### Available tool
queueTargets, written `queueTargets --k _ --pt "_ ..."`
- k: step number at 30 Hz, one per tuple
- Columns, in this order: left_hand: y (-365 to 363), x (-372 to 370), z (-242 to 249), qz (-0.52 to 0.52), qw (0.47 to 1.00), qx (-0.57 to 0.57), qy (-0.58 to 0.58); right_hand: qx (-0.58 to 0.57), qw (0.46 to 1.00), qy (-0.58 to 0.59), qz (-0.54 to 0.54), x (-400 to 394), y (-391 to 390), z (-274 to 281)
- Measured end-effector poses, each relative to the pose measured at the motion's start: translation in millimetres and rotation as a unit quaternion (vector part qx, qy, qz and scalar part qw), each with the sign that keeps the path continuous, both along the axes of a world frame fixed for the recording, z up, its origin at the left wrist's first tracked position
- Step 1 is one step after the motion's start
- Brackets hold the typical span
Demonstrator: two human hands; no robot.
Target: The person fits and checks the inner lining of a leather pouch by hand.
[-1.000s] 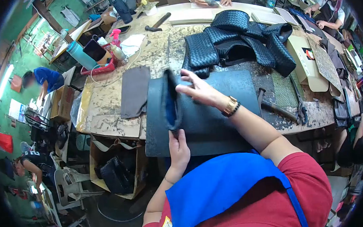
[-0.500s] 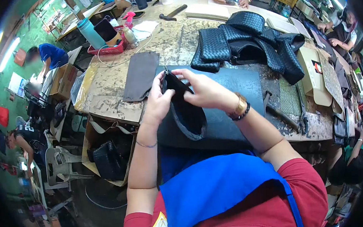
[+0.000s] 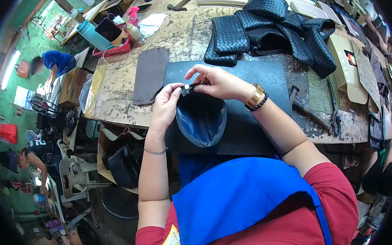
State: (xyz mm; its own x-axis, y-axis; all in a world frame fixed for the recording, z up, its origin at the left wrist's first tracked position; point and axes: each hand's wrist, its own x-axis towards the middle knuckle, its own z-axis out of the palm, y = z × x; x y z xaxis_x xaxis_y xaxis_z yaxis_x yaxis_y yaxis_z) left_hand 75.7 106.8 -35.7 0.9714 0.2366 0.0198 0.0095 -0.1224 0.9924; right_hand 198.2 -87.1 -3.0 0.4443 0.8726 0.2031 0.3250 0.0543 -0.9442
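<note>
A dark zippered pouch [image 3: 201, 122] with a shiny lining hangs below my hands, its round mouth facing me. My left hand [image 3: 166, 105] pinches its upper edge at the left. My right hand [image 3: 220, 83] grips the same edge from the right, with the index finger raised and bent. Between my fingertips sits a small silvery piece [image 3: 186, 90], at the end of the zipper. Beneath the pouch lies a black mat [image 3: 256, 83]. A flat dark brown piece [image 3: 152, 75] rests just left of the mat.
Several black woven pouches [image 3: 229, 36] are piled behind the mat. To the right lies a hammer [image 3: 310, 114] beside a long metal tool [image 3: 334, 109]. A red basket [image 3: 115, 50] holds a bottle and other items. Another hammer [image 3: 182, 3] lies farther back. A cardboard box [image 3: 106, 159] stands below the table's left side.
The pouch's mouth has turned more toward me and looks wider. My hands have lowered slightly at the zipper end, the right one shifting right. The whole view has tilted a little.
</note>
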Motion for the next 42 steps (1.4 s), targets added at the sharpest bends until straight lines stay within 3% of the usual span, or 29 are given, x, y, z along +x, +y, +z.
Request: queueTargets --k 1,4,7,15,25,27,31,34,37,38,41,42 --pt "-0.9 0.0 2.4 0.003 1.0 -0.01 -0.005 0.012 1.0 0.0 -0.009 -2.1 -1.3 1.8" --pt "-1.8 -0.8 4.6 0.01 1.0 0.001 0.0 -0.035 0.984 -0.171 -0.02 -6.0 -7.0 15.4" --pt "-5.5 -2.7 10.1 0.015 1.0 0.009 0.003 0.035 0.982 -0.185 -0.026 -5.7 -3.7 3.4" --pt "-17.0 -10.6 45.8 -0.021 0.998 0.041 0.052 0.058 0.965 -0.25 -0.055 -10.0 -6.0 3.3" --pt "-12.3 -3.2 46.8 -0.029 0.994 0.056 0.087 0.067 0.906 -0.418 -0.012 -9.4 -4.3 -7.8" --pt "-14.6 -3.8 49.2 -0.032 0.993 0.069 0.086 0.059 0.91 -0.409 -0.012 -11.6 -4.9 -6.1" --pt "-31.0 -6.2 60.8 0.03 0.977 0.203 0.061 0.041 0.918 -0.394 -0.006 -13.4 -4.8 0.0" --pt "-39.4 -12.0 66.9 0.078 0.926 0.368 -0.028 0.07 0.965 -0.253 0.021 -14.2 -11.6 24.7" --pt "-57.9 -25.5 87.0 0.086 0.924 0.358 -0.106 0.004 0.985 -0.167 -0.042 -19.7 -11.0 24.7" --pt "-61.1 -33.4 100.6 0.051 0.953 0.287 -0.079 0.058 0.984 -0.164 -0.041 -20.2 -10.9 19.9" --pt "-46.8 -39.5 98.3 0.007 0.963 0.083 -0.258 0.162 0.984 -0.073 -0.025 -26.6 -10.7 22.3" --pt "-43.2 -43.0 99.9 -0.016 0.974 0.05 -0.218 0.211 0.977 -0.038 0.0 -27.2 -9.1 17.3"
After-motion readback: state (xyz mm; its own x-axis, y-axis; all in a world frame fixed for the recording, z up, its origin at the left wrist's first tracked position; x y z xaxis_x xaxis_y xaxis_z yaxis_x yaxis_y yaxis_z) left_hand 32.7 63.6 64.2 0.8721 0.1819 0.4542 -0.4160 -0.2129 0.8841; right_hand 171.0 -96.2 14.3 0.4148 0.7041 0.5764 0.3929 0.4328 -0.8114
